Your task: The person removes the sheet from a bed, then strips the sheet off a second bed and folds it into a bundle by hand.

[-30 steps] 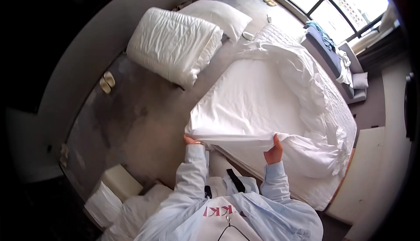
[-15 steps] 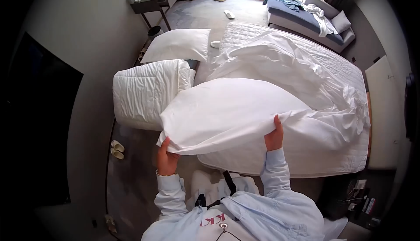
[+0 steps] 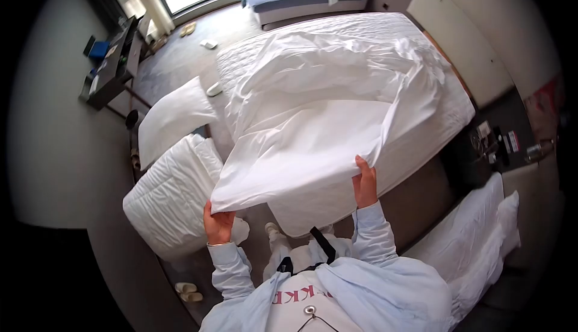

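A white bed sheet (image 3: 295, 145) is stretched between my two hands, its near edge lifted off the bed. My left hand (image 3: 218, 223) is closed on its left corner, and my right hand (image 3: 365, 184) grips the same edge farther right. Beyond, the rest of the sheet lies rumpled over a quilted white mattress (image 3: 415, 145). To the left of the sheet, a folded white duvet (image 3: 171, 196) is next to my left hand, with a white pillow (image 3: 177, 118) just past it.
A dark desk (image 3: 114, 70) stands at the left wall. By the window is a blue-grey daybed (image 3: 307, 0) with clothes on it. Slippers (image 3: 189, 291) lie on the floor. More white pillows (image 3: 469, 241) and a dark nightstand (image 3: 500, 139) are at the right.
My view has turned toward the right, bringing the nightstand and right-hand pillows into sight. Both hands keep hold of the sheet, which now hangs flatter and less billowed.
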